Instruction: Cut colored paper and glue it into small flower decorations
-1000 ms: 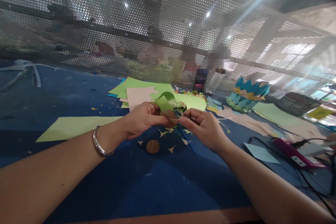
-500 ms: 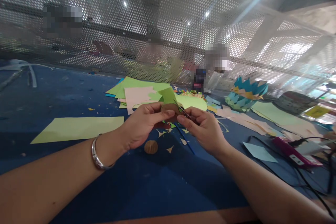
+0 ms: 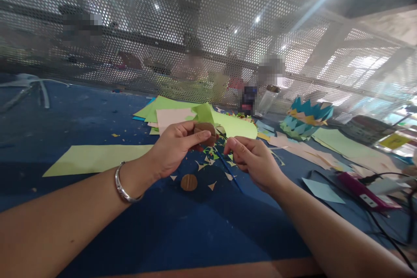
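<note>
Up close, the left hand (image 3: 174,147) pinched a small brown paper piece (image 3: 204,132) between thumb and fingers, with a folded green paper (image 3: 203,114) standing up just behind it, above the middle of the blue table (image 3: 97,113). The right hand (image 3: 252,158) was curled shut round small scissors (image 3: 224,139), whose thin blades pointed toward the brown piece; whether the blades touched it could not be told. A silver bangle (image 3: 122,184) sat on the left wrist.

Directly below the hands the tabletop had free space toward its near wooden edge (image 3: 228,268), broken only by a brown paper disc (image 3: 189,182) and scattered paper snippets (image 3: 208,165). To the left a long pale green sheet (image 3: 94,158) lay flat, with bare blue surface around it.

Behind the hands a stack of green and pink sheets (image 3: 172,110) crowded the space. A perforated metal screen (image 3: 208,30) closed off the far side of the table, with blurred figures beyond it.

To the right stood a blue and yellow paper crown (image 3: 306,117), more pale sheets (image 3: 335,141), a light blue scrap (image 3: 322,191), a pink device (image 3: 365,189) and black cables (image 3: 387,226), hemming in that side.
</note>
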Motion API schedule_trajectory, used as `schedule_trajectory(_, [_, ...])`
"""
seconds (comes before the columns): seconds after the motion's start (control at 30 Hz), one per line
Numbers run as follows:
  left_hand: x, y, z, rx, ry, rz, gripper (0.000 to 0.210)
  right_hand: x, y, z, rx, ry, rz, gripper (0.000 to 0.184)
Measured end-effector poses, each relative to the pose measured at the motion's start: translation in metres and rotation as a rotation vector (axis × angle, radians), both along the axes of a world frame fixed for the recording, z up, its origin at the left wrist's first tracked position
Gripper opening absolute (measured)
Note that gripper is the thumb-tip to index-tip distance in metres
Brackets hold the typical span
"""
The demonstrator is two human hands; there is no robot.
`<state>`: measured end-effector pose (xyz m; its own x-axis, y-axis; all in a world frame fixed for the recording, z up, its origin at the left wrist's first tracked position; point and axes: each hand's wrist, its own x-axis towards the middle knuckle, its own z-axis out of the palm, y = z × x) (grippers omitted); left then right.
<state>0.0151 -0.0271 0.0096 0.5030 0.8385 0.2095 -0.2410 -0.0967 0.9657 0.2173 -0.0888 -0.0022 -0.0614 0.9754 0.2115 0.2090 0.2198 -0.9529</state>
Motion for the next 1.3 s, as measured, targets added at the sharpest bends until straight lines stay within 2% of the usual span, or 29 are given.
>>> schedule_trajectory(0.17, [0.0011, 0.0002, -0.0027, 0.042, 0.018, -0.030, 0.020, -0.0001, -0.0003, 0.0002, -0.024, 0.045, 0.019, 0.049])
schedule_trajectory(0.4, [0.0035, -0.0056, -0.0031, 0.013, 0.057, -0.100, 0.021, -0.0013, -0.0007, 0.0010, -0.022, 0.070, 0.063, 0.050])
schedule_trajectory(0.77, [0.0047, -0.0050, -0.0042, -0.020, 0.025, -0.145, 0.017, -0.0005, -0.0018, 0.0028, 0.001, 0.072, 0.055, 0.050])
schedule_trajectory(1.3, [0.0032, -0.0033, -0.0040, 0.072, 0.077, -0.139, 0.017, 0.0039, -0.0029, 0.0030, 0.024, 0.008, 0.051, 0.049])
